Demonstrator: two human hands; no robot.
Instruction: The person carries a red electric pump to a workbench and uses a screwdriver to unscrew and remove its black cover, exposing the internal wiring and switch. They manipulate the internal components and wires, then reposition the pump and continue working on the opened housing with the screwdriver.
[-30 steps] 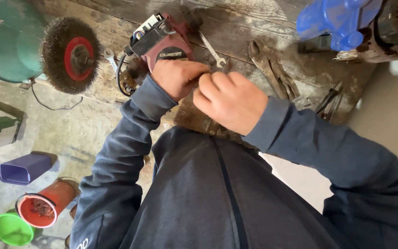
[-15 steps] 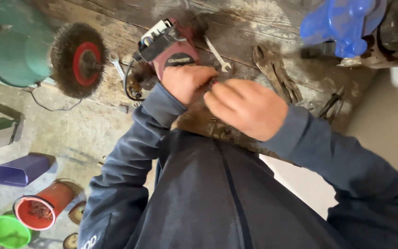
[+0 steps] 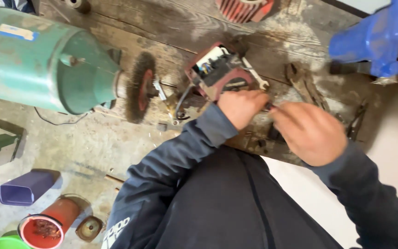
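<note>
The red motor housing (image 3: 219, 71) sits under the gripping left hand (image 3: 240, 108); the right hand (image 3: 312, 133) seemingly pinches a thin tool.

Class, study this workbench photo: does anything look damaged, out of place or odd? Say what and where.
The red motor housing by the left hand lies open, its wiring exposed. A loose red finned cover sits apart at the bench's far edge. The wooden bench is scarred and dusty, with a spanner and pliers scattered about.

Both arms, in dark blue sleeves, reach up toward twelve o'clock. The left hand (image 3: 241, 107) is curled into a loose fist; at its three o'clock the right hand (image 3: 310, 133) has its fingers (image 3: 279, 112) pinched together.
</note>
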